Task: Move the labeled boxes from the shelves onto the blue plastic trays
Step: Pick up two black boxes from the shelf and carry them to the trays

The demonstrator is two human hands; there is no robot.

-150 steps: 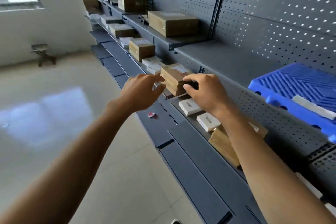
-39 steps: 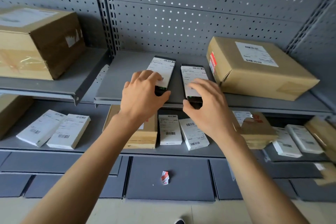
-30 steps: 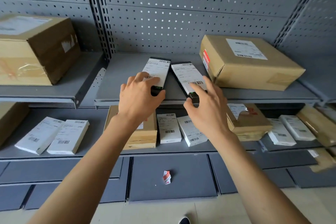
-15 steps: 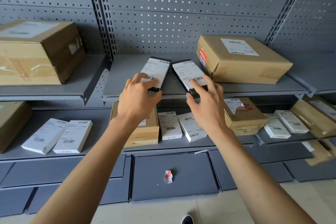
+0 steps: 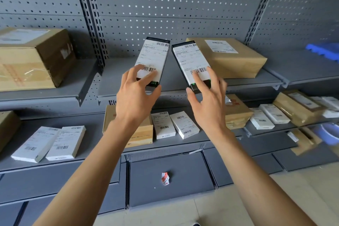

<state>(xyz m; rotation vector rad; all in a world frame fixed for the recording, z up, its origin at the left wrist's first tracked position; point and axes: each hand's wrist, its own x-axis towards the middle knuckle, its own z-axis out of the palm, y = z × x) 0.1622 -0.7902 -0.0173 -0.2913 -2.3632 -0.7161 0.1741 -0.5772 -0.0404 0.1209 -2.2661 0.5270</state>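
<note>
Left hand (image 5: 136,93): fingers spread over the near end of the left dark box (image 5: 153,61), thumb under its near edge; a light pinch, box lifted and tilted off the upper shelf (image 5: 238,83).

Right hand (image 5: 207,95): fingers laid on the label of the right dark box (image 5: 191,64), thumb at its near end; same light pinch.

Both boxes: slim, white-labelled, long axes running away from the hands and leaning apart at the far ends, near ends toward the wrists.

Blue tray (image 5: 323,50): far to the right of the right hand, on the next shelf bay at about the boxes' height. The right hand is the nearer; by my judgement the carry goes rightward, past the large brown parcel (image 5: 225,57) just beyond the right box.

Below the hands: two white boxes (image 5: 174,124) on the lower shelf.
</note>
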